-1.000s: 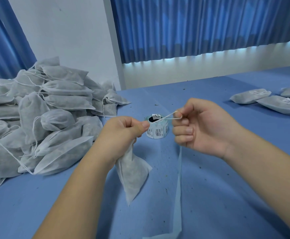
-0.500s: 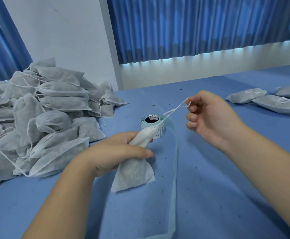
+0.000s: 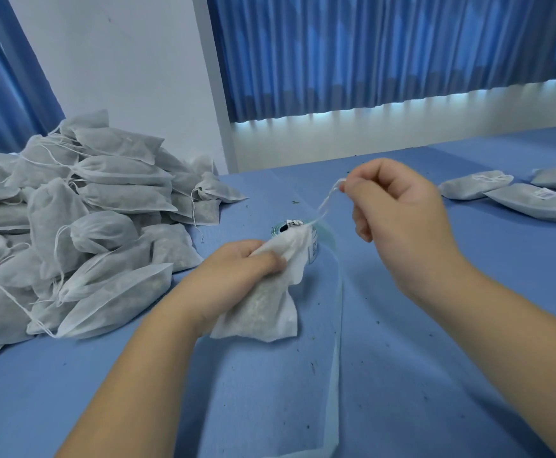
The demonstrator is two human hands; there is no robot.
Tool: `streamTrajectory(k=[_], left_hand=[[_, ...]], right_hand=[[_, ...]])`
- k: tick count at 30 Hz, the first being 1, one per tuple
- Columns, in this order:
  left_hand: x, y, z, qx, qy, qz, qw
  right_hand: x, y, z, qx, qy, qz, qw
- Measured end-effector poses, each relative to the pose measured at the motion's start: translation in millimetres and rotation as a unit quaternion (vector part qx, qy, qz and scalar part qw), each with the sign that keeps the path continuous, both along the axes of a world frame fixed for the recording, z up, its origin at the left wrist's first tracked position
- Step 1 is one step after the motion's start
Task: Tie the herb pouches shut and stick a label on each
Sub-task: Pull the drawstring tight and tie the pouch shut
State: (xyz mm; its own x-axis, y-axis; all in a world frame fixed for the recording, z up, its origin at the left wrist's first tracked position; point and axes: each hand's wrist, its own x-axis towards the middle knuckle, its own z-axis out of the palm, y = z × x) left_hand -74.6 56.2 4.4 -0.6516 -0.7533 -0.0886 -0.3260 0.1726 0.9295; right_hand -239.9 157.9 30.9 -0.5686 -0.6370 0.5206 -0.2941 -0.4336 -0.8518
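No wording can be read anywhere. The small roll of white paper labels on pale green backing (image 3: 314,251), standing on the blue tabletop (image 3: 435,325), shows dark print and what looks like barcode lines on its top label and its side, too blurred to make out. The white sticker (image 3: 545,193) on a flat grey fabric pouch (image 3: 531,206) at far right also carries dark print, too small to read.

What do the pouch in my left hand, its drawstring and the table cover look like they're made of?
The pouch: thin white non-woven fabric, probably; matte and semi-sheer, its grainy filling shows through. The drawstring: fine white cord, cotton or synthetic, cannot tell; matte and limp. The table cover: blue sheet, perhaps non-woven cloth; matte, with a raised fold.
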Motion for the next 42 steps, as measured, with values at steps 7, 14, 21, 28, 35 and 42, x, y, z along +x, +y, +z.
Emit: streamTrajectory(k=[7,14,21,28,35,42], left_hand=[[-13,5,-1,-0.098,0.061,0.097,0.989],[-23,16,8,0.01,0.114,0.145,0.983],[-17,17,9,0.147,0.195,0.023,0.97],[-15,11,7,0.113,0.189,0.084,0.972],[-18,8,2,0.035,0.101,0.168,0.98],[-22,10,-5,-0.186,-0.01,0.165,0.968]], right_hand=[[22,2,-17,0.003,0.296,0.029,0.955],[21,2,-26,0.032,0.475,-0.003,0.879],[10,2,-25,0.048,0.497,-0.018,0.866],[3,-4,-23,0.073,0.328,0.073,0.939],[-43,-20,-27,0.326,0.093,-0.029,0.94],[-27,-22,-41,0.462,0.166,0.047,0.87]])
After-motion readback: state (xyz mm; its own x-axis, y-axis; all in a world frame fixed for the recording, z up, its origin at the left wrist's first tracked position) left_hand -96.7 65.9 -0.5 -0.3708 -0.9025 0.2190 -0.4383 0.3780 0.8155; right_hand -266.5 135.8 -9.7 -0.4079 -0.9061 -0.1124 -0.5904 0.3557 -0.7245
